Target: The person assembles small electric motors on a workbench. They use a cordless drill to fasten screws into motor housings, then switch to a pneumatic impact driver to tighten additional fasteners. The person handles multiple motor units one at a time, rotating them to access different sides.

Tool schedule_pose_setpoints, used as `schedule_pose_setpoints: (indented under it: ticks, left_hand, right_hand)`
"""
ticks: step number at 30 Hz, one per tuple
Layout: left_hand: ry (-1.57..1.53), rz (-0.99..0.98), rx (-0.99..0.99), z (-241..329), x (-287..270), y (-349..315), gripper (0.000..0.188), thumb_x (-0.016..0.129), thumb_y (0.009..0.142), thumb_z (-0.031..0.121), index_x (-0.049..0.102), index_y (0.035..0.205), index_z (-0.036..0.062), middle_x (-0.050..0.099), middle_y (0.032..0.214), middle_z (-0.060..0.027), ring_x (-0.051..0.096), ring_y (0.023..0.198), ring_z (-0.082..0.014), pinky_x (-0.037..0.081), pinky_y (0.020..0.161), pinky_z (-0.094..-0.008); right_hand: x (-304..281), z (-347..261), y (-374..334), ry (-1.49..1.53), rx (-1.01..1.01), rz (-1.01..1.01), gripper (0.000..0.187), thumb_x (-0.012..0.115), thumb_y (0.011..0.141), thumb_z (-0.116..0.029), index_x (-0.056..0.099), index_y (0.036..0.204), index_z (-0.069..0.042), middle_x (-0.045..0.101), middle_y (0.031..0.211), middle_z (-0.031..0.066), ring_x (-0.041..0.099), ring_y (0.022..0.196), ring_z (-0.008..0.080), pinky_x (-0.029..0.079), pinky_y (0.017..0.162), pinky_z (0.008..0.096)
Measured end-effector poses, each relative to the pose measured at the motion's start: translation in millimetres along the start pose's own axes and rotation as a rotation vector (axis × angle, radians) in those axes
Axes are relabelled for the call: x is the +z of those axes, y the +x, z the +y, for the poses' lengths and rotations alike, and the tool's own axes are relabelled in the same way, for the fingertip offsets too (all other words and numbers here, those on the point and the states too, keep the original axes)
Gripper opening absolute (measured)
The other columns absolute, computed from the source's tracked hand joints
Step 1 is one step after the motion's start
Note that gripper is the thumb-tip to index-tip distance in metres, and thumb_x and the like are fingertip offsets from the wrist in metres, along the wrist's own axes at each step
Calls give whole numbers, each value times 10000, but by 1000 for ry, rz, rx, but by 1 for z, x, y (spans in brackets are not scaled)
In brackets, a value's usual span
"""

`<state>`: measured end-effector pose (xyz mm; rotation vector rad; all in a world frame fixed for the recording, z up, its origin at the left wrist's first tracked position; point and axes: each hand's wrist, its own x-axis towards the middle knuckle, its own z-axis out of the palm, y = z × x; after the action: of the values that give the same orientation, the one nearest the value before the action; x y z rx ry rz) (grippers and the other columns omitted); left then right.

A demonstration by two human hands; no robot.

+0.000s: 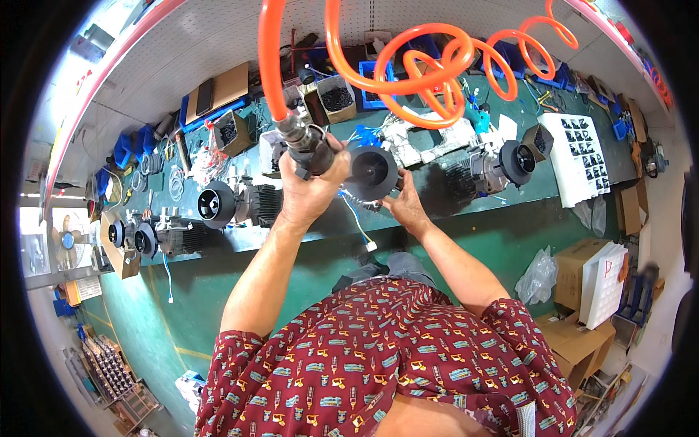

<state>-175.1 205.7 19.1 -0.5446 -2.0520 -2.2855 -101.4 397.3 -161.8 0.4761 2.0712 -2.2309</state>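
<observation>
My left hand point(312, 188) is closed round a dark air tool point(312, 149), with a metal fitting at its top joined to an orange hose point(273, 62). The tool is beside a blower motor point(370, 175) with a round black cone-shaped fan housing, tilted toward me. My right hand point(408, 207) grips that motor at its right side, fingers curled at the rim. White and blue wires with a pale connector point(370, 246) dangle below it, over the bench edge. What the tool's tip touches cannot be made out.
Similar blower motors point(216, 205) stand left along the green bench point(466, 207), and another point(517, 163) to the right. Coils of the hose point(429, 80) hang above. Parts bins point(337, 98) line the back. A white sheet of small black parts point(580, 156) lies right; cardboard boxes point(579, 266) stand lower right.
</observation>
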Motion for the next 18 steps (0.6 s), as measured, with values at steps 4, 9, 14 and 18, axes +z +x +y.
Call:
schedule_pose_setpoints:
  ticks: [4, 9, 14, 18]
  left_hand:
    - [1, 13, 42, -2, -1, 0, 252, 703, 860, -109, 598, 1035, 39, 648, 933, -31, 665, 892, -155, 584, 987, -459]
    - [74, -39, 13, 2, -4, -1, 178, 701, 863, -98, 620, 955, 31, 660, 902, -42, 667, 869, -156, 585, 980, -446]
    - [50, -39, 37, 4, -4, -5, 160, 717, 859, -87, 639, 949, 19, 668, 913, -38, 665, 871, -149, 579, 972, -416]
    - [5, 29, 61, 6, 0, -7, 173, 736, 869, -63, 664, 1003, 18, 687, 961, -42, 668, 908, -145, 560, 923, -357]
  right_hand:
    - [3, -10, -3, -45, -2, 9, 908, 829, 792, 17, 259, 1498, 18, 490, 1421, 238, 505, 1330, 280, 562, 997, 377]
    - [3, -9, -3, -11, -21, -4, 893, 810, 792, 37, 263, 1498, 20, 510, 1408, 232, 537, 1287, 261, 575, 956, 364]
    - [3, -5, -3, 45, -32, -31, 922, 780, 791, 68, 244, 1538, -11, 539, 1380, 195, 602, 1170, 241, 574, 889, 354]
    - [0, 0, 0, 22, -66, -30, 944, 776, 800, 56, 232, 1567, -32, 558, 1378, 184, 623, 1122, 220, 565, 871, 338]
